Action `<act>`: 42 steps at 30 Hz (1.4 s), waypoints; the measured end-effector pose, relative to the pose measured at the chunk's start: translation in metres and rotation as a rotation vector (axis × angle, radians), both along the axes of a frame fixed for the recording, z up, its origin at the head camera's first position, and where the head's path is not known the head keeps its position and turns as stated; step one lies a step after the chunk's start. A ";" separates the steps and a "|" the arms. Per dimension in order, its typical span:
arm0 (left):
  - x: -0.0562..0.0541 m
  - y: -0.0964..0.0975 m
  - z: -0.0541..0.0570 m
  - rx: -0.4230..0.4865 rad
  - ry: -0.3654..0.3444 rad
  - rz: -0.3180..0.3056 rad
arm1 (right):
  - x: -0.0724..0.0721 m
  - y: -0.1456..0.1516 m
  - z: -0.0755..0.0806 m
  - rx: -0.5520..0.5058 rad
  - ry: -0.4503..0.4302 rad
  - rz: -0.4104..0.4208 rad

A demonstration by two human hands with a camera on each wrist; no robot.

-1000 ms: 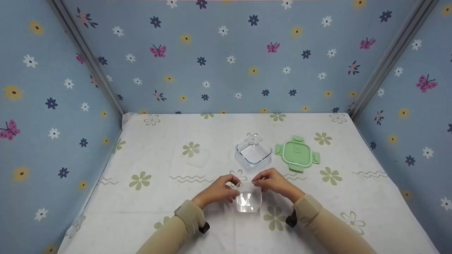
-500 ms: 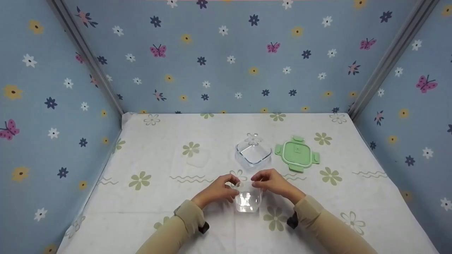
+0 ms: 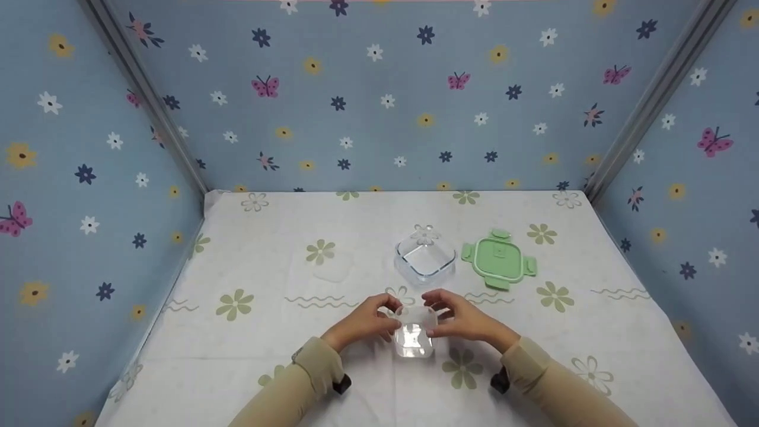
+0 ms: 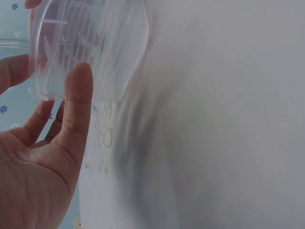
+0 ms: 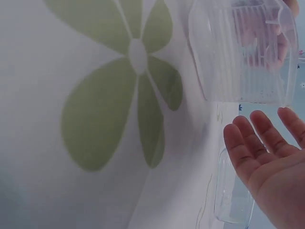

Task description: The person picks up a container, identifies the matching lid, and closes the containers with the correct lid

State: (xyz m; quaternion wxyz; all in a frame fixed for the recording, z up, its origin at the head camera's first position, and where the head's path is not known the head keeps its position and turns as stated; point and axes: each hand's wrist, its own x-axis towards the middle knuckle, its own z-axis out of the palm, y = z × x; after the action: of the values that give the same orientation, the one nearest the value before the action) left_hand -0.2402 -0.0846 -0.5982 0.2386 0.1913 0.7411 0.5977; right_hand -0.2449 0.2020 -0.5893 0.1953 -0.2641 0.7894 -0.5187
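Note:
A see-through ribbed plastic container (image 3: 415, 343) stands between the hands near the front middle of the table. My left hand (image 3: 363, 320) holds its left side, the thumb pressing the wall in the left wrist view. My right hand (image 3: 466, 320) is at its right side with fingers spread; in the right wrist view the straight fingers (image 5: 262, 130) lie just beside the container wall (image 5: 228, 57), and contact is hard to tell. Behind the hands sits a square glass food container (image 3: 424, 279), open at the top. A green lid with side flaps (image 3: 499, 259) lies to its right.
A faint translucent flat piece (image 3: 333, 270), perhaps a lid, lies on the left of the glass container. A white flowered cloth (image 3: 237, 261) covers the table. Blue patterned walls (image 3: 379, 118) stand at the back and both sides, with metal posts at the corners.
My right hand has left the container's far right rim, spread its fingers and moved toward me along the right side. The left hand keeps its hold; the container has barely shifted.

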 end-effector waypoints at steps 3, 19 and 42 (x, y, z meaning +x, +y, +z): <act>0.000 0.000 0.000 0.000 -0.002 0.002 | 0.004 0.002 -0.001 -0.004 0.001 0.020; 0.000 -0.001 -0.004 -0.001 0.008 0.004 | 0.018 0.002 -0.014 0.027 0.028 0.046; -0.005 -0.006 0.000 -0.027 0.006 0.004 | 0.021 0.002 -0.014 0.033 0.010 0.007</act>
State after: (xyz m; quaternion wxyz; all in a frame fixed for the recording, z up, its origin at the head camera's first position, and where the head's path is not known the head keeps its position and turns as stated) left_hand -0.2455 -0.0902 -0.5985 0.2380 0.1884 0.7501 0.5875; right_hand -0.2238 0.2038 -0.6034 0.1973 -0.2662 0.7978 -0.5037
